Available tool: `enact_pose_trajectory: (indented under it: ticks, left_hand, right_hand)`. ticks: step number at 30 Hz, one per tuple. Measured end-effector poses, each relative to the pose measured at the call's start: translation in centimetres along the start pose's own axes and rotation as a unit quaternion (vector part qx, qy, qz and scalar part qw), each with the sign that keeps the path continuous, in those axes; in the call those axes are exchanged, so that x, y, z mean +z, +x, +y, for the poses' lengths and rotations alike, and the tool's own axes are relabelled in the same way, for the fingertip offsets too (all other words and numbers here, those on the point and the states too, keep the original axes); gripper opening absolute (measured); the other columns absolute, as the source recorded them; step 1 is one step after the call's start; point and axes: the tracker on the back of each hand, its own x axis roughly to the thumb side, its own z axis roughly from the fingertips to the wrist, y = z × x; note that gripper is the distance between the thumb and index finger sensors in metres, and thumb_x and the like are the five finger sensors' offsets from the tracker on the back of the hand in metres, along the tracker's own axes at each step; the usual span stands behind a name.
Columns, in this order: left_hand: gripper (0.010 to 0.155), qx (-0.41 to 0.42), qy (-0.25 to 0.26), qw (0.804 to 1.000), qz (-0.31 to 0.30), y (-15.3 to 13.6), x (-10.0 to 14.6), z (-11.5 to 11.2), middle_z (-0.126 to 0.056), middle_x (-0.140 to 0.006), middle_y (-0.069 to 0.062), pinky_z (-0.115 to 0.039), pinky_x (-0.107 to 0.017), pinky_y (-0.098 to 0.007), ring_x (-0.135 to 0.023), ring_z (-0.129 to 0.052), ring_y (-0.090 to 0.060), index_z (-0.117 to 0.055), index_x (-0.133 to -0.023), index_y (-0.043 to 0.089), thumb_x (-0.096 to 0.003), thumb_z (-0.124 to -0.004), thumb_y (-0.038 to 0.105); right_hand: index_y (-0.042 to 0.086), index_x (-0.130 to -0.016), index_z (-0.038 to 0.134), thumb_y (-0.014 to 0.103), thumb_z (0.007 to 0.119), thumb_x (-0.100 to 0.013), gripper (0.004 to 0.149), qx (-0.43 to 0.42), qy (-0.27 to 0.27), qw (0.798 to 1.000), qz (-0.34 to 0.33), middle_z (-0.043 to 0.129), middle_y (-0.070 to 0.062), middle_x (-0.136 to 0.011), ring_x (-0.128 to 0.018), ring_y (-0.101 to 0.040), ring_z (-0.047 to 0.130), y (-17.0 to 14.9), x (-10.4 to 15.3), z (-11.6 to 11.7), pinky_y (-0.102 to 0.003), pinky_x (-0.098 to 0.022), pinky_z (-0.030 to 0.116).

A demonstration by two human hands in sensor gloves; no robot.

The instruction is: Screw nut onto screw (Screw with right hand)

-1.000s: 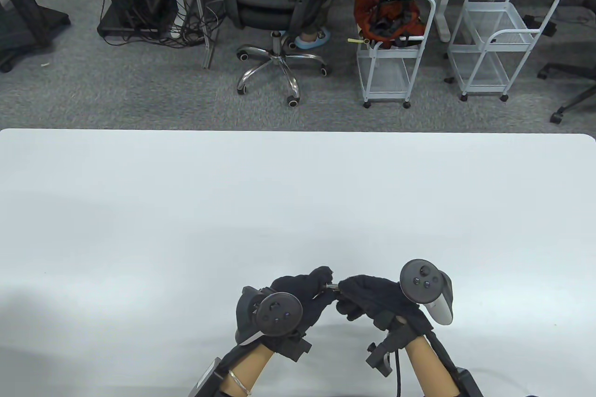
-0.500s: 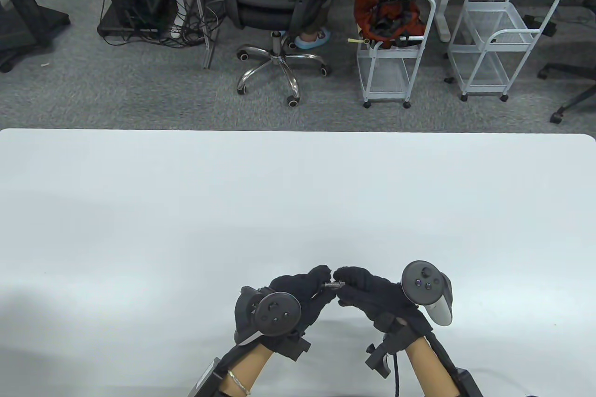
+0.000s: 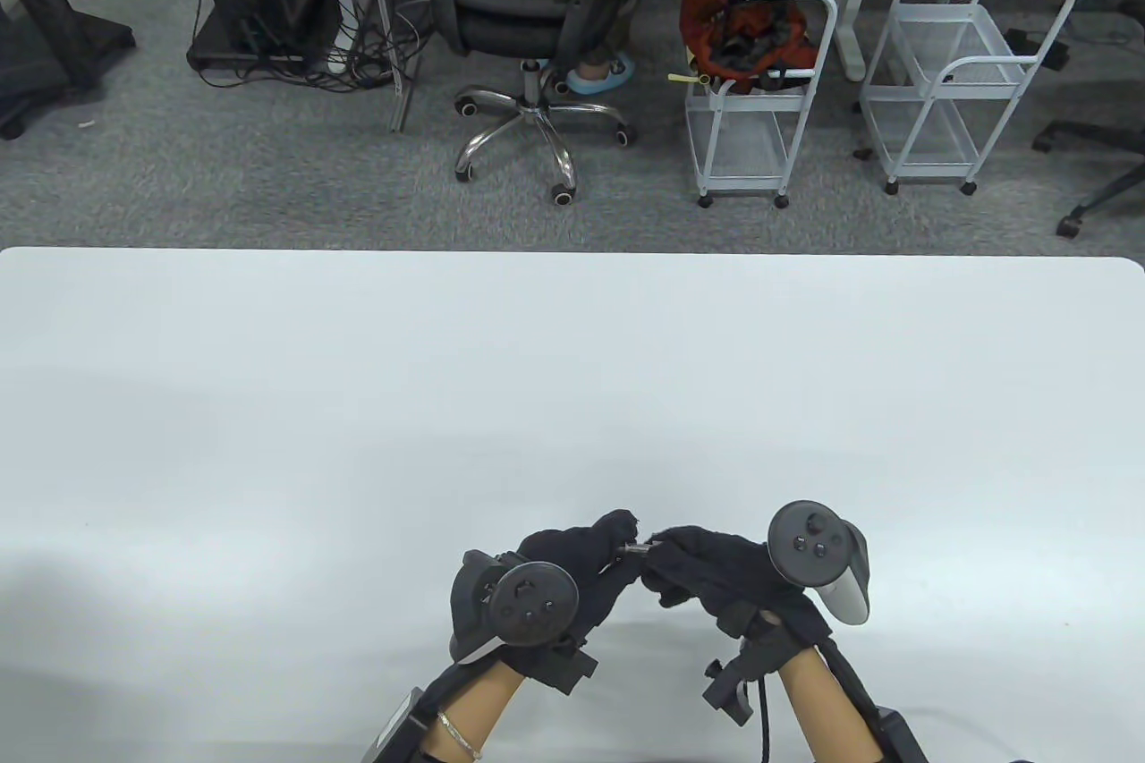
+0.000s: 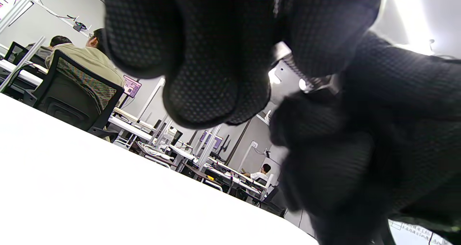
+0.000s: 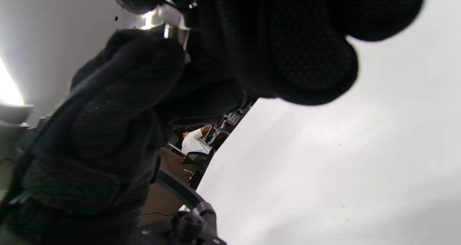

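Both gloved hands meet low over the white table (image 3: 572,369), near its front edge. A small metal screw (image 3: 637,547) lies level between them. My left hand (image 3: 619,541) pinches the screw's left end. My right hand (image 3: 660,550) pinches the nut on its right end. In the left wrist view the threaded shank (image 4: 291,62) runs from my left fingertips (image 4: 324,32) to the shiny nut (image 4: 319,84), which sits against the right hand's fingers. In the right wrist view the nut and thread (image 5: 169,19) show at the top between dark gloved fingers (image 5: 273,39).
The table's far edge (image 3: 572,251) runs across the middle of the table view. Beyond it on the carpet are an office chair (image 3: 532,12) and two white wire carts (image 3: 760,92).
My right hand's fingers have shifted around the screw's right end, raised over it half a second ago and now lower again. My left hand and the screw have stayed in place.
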Motion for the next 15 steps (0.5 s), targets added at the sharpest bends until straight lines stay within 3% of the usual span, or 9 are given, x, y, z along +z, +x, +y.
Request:
enact_pose_trajectory:
  ticks: [1, 4, 6, 10, 13, 15]
  left_hand:
    - [0.048, -0.002, -0.001, 1.000, -0.002, 0.03, 0.00, 0.01, -0.111, -0.063, 0.001, -0.091, -0.043, -0.033, -0.048, -0.112, -0.013, -0.087, -0.082, 0.013, -0.0453, -0.082, 0.043]
    - [0.048, -0.005, 0.002, 1.000, -0.001, -0.02, 0.02, 0.05, -0.111, -0.063, 0.001, -0.091, -0.043, -0.032, -0.048, -0.112, -0.013, -0.088, -0.082, 0.013, -0.0453, -0.082, 0.043]
    - [0.048, -0.003, 0.003, 1.000, 0.000, -0.06, 0.03, 0.13, -0.111, -0.063, 0.001, -0.091, -0.043, -0.032, -0.048, -0.112, -0.012, -0.087, -0.082, 0.013, -0.0455, -0.082, 0.043]
    - [0.048, -0.004, 0.005, 1.000, 0.003, -0.11, 0.02, 0.23, -0.111, -0.063, 0.001, -0.091, -0.043, -0.032, -0.048, -0.112, -0.012, -0.087, -0.082, 0.013, -0.0455, -0.082, 0.043]
    - [0.048, 0.004, 0.005, 1.000, 0.006, -0.16, 0.02, 0.27, -0.111, -0.063, 0.001, -0.091, -0.043, -0.033, -0.048, -0.112, -0.013, -0.087, -0.082, 0.013, -0.0456, -0.082, 0.043]
    - [0.048, 0.006, 0.005, 1.000, 0.005, -0.14, 0.02, 0.25, -0.111, -0.064, 0.001, -0.091, -0.043, -0.033, -0.048, -0.112, -0.013, -0.087, -0.082, 0.013, -0.0456, -0.082, 0.043]
  right_hand:
    - [-0.005, -0.078, 0.087, 0.041, 0.066, -0.060, 0.054, -0.002, 0.003, 1.000, 0.002, 0.099, -0.024, -0.060, -0.041, -0.033, 0.103, -0.03, 0.02, -0.03, -0.052, -0.037, 0.078]
    - [-0.007, -0.095, 0.071, 0.035, 0.074, -0.057, 0.057, -0.023, 0.006, 1.000, -0.010, 0.087, -0.030, -0.080, -0.059, -0.040, 0.097, 0.13, -0.02, 0.07, -0.056, -0.045, 0.074]
    - [-0.007, -0.094, 0.071, 0.031, 0.075, -0.056, 0.054, -0.018, 0.014, 1.000, -0.012, 0.087, -0.030, -0.079, -0.059, -0.039, 0.097, 0.21, -0.08, 0.11, -0.056, -0.046, 0.074]
    - [-0.005, -0.080, 0.085, 0.039, 0.068, -0.059, 0.051, 0.005, 0.007, 1.000, -0.002, 0.098, -0.025, -0.062, -0.043, -0.034, 0.102, 0.15, 0.01, 0.07, -0.052, -0.038, 0.078]
    - [-0.008, -0.097, 0.068, 0.035, 0.074, -0.057, 0.059, -0.011, 0.007, 1.000, -0.012, 0.085, -0.031, -0.081, -0.061, -0.041, 0.095, 0.24, -0.02, 0.24, -0.057, -0.047, 0.073]
    - [-0.006, -0.097, 0.068, 0.030, 0.074, -0.057, 0.055, -0.015, 0.008, 1.000, -0.024, 0.084, -0.031, -0.083, -0.063, -0.041, 0.095, 0.28, -0.13, 0.30, -0.057, -0.048, 0.072]
